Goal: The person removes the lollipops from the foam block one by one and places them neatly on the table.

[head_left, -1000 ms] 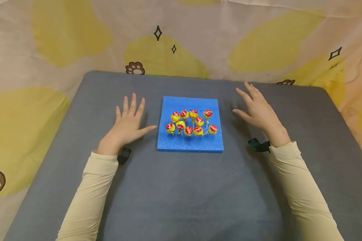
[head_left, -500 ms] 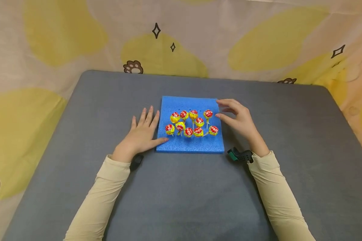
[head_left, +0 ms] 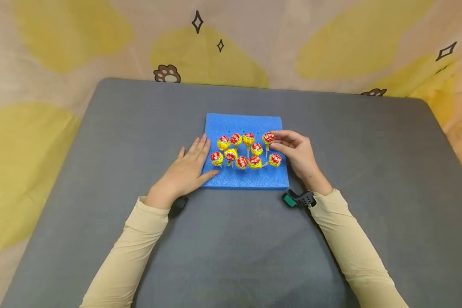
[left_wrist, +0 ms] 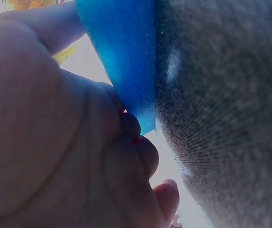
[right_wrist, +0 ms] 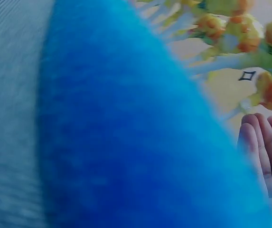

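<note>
In the head view a blue foam board (head_left: pixel 242 180) lies on the table, with several lollipops in red-and-yellow wrappers standing in it on white sticks. My left hand (head_left: pixel 181 177) rests at the board's left edge, fingers extended and the thumb lying over its near left corner. At the far right of the group, my right hand (head_left: pixel 298 156) pinches the head of one lollipop (head_left: pixel 268 137) between thumb and fingertips. That lollipop still stands in the foam. In the right wrist view the board hides part of the right hand's fingers (right_wrist: pixel 264 142).
The grey table (head_left: pixel 231 248) extends on all sides of the board. A patterned cloth (head_left: pixel 285 42) hangs behind its far edge. Small holes show in the foam behind the lollipops. Each wrist wears a dark strap.
Both hands have moved inward to the board. The left hand has come to rest on its left edge. The right hand has reached the far-right lollipop, its fingers drawn closer together.
</note>
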The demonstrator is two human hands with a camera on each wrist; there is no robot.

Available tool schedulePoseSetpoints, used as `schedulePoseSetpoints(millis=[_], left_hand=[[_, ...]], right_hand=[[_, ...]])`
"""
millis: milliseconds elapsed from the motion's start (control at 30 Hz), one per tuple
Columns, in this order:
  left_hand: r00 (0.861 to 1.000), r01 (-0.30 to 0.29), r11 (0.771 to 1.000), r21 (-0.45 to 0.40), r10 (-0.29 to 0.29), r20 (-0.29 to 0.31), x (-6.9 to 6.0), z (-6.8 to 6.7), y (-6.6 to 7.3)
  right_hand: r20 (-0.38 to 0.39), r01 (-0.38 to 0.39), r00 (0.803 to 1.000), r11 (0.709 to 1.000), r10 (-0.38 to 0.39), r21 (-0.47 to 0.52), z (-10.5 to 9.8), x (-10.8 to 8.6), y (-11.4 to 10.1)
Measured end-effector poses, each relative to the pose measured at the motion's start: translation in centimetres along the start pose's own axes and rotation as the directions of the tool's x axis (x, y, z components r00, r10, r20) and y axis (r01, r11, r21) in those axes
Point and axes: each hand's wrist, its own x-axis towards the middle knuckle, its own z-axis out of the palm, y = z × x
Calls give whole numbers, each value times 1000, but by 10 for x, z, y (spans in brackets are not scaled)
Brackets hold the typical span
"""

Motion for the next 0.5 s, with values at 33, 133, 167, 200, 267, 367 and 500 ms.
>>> schedulePoseSetpoints(millis=[33, 133, 167, 200, 267, 367, 500], left_hand=[[1000, 2, 1000, 1, -2, 2, 0, 0, 0], [1000, 1, 1000, -2, -1, 5, 0, 0, -1], [1000, -1, 1000, -5, 1, 7, 0, 0, -1], [1000, -4, 1000, -9, 4, 8, 0, 0, -1], [1000, -10, 1000, -13, 10, 8, 0, -1, -1], [1000, -14, 1000, -19, 14, 11, 0, -2, 0], [1000, -16, 999, -27, 17, 17, 1, -2, -1]], right_hand=[[-3, -3, 1000, 1000, 3, -8, 1, 0, 0], [-14, -16, 1000, 1000, 15, -22, 4, -1, 0], [-18, -18, 1000, 999, 17, -29, 5, -1, 0], [-17, -19, 1000, 999, 19, -32, 5, -2, 0], [-11, -19, 1000, 999, 18, -49, 5, -2, 0], [5, -16, 1000, 997, 17, -69, 5, -2, 1], [9, -21, 1000, 995, 22, -93, 5, -1, 1]])
